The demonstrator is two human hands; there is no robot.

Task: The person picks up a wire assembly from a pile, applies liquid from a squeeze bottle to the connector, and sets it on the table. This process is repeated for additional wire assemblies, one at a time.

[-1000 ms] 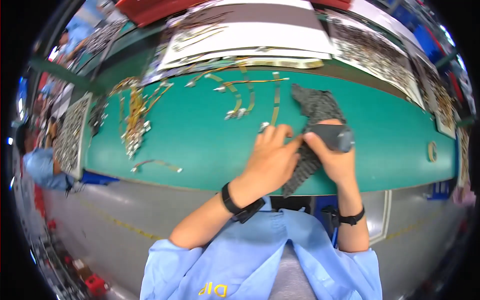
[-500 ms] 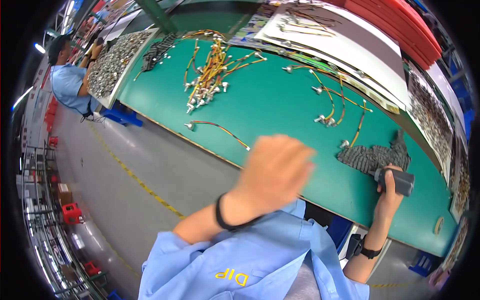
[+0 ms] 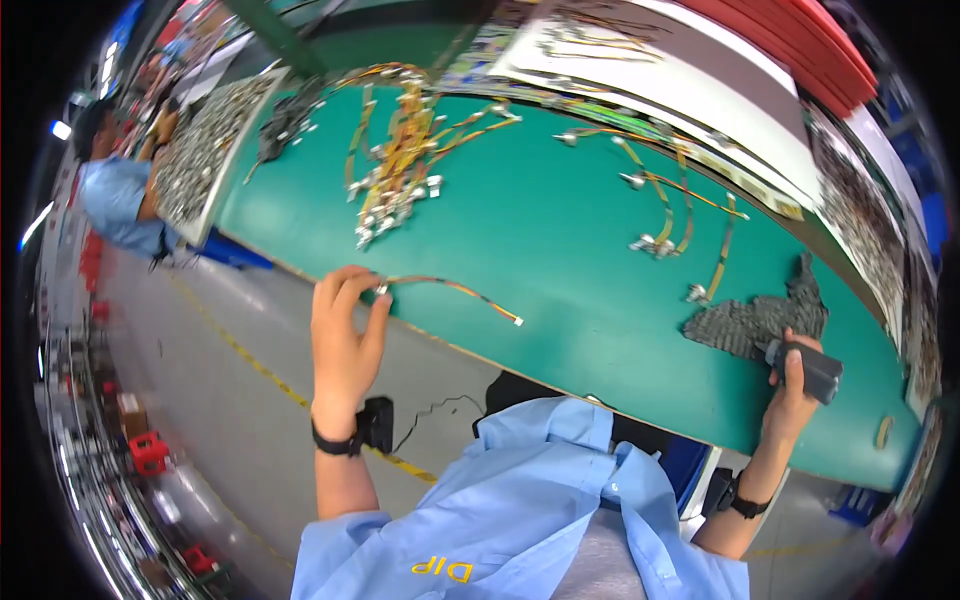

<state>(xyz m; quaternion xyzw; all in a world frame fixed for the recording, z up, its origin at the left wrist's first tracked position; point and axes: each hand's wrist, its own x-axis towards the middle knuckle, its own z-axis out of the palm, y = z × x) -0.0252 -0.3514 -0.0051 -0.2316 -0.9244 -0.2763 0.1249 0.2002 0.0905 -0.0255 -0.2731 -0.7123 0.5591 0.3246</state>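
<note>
Near the table's front edge, my left hand (image 3: pixel 345 335) has its thumb and fingers closed on the metal-part end of a short wire cable (image 3: pixel 455 286). Its red, black and yellow wires run right across the green top to a small white connector. My right hand (image 3: pixel 790 402) is wrapped round a dark grey bottle-shaped object (image 3: pixel 818 374), tilted over the table at the right. Just beyond that object lies a crumpled dark striped cloth (image 3: pixel 750 325). A pile of similar cables (image 3: pixel 400 160) with metal ends lies at the far left of the table.
More loose cables (image 3: pixel 665 200) lie at the back right of the green table (image 3: pixel 560 220). A tray of small metal parts (image 3: pixel 215 150) stands at the far left, near a co-worker in a blue shirt (image 3: pixel 115 200). Red sheets (image 3: pixel 790 45) are stacked at the back right.
My left hand has swung left from in front of my chest to the single cable and closed on its metal end. My right hand still holds the dark grey object.
</note>
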